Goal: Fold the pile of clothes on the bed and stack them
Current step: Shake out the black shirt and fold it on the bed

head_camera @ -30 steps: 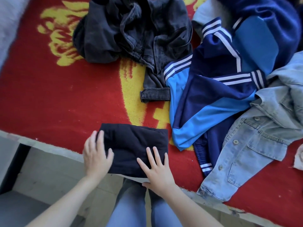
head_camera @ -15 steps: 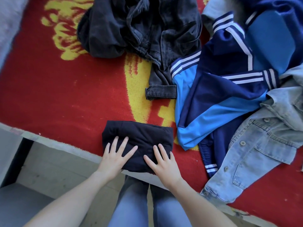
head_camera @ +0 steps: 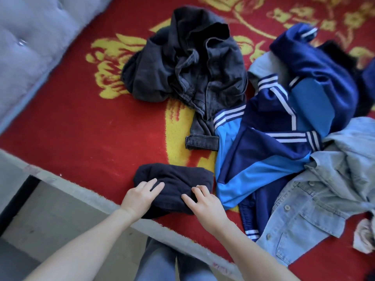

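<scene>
A folded dark navy garment point(head_camera: 174, 177) lies at the near edge of the bed and hangs slightly over it. My left hand point(head_camera: 140, 196) rests on its near left part with fingers together; the thumb is hidden. My right hand point(head_camera: 205, 203) is on its near right part, fingertips bent into the cloth and bunching a small ridge against the thumb. Unfolded clothes lie beyond: a crumpled black denim piece point(head_camera: 188, 63), a blue tracksuit jacket with white stripes point(head_camera: 269, 142) and a light denim jacket point(head_camera: 316, 201).
The bed has a red cover with yellow flowers point(head_camera: 81, 122). A grey padded headboard point(head_camera: 34, 37) runs along the far left. The bed's grey edge point(head_camera: 81, 191) crosses in front of my legs. A small pale cloth point(head_camera: 365, 236) lies at the far right.
Both hands have slid closer together on the folded garment. The right fingers, straight earlier, now bend into the cloth. My view has pulled back, showing more of the bed.
</scene>
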The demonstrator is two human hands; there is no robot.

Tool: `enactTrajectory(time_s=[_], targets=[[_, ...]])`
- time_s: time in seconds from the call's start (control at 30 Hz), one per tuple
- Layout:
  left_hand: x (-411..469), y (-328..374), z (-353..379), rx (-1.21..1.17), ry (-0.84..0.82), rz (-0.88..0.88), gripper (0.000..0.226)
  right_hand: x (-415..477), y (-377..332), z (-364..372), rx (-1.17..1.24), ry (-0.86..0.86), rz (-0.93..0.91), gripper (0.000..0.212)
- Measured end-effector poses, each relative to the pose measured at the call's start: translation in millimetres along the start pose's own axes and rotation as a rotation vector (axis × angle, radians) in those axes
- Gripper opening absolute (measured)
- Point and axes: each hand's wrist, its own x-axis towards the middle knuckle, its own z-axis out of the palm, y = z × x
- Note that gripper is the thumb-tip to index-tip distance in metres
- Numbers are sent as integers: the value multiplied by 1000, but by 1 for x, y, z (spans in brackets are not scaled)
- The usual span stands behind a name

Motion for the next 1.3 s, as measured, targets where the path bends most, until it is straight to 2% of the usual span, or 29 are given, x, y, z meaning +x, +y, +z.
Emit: enactTrajectory(time_s=[0.3,0.4,0.43,0.5,0.57,0.63,0.67,0.73,0.83,0.93,1.13,1.3], targets=[[2,-38,-133,167,270,-232,52,123,-19,-123,-125,-40,-370,70],[-22,-56,-191,256,311,-355,50,171,-54,-161,-198,-13,-520,64],[-32,-64,-210,267,308,-402,55,186,-68,-173,-224,18,-562,61],[-52,-82,-240,270,319,-488,84,216,-98,-195,-258,119,-647,51],[-68,-99,-266,303,358,-550,89,244,-126,-213,-252,237,-713,34],[-80,-116,-289,301,399,-577,82,267,-152,-227,-268,306,-771,33],[-86,-124,-298,284,405,-592,86,277,-164,-232,-291,323,-797,33],[-96,-145,-306,233,407,-641,97,297,-184,-234,-326,323,-855,45],[-115,-190,-307,152,385,-640,106,330,-217,-222,-346,275,-863,64],[-138,-242,-312,112,351,-651,108,365,-257,-200,-365,224,-817,71],[-162,-301,-305,5,223,-678,108,407,-302,-169,-325,126,-793,66],[-161,-319,-272,-41,188,-688,106,423,-298,-140,-316,35,-790,63]])
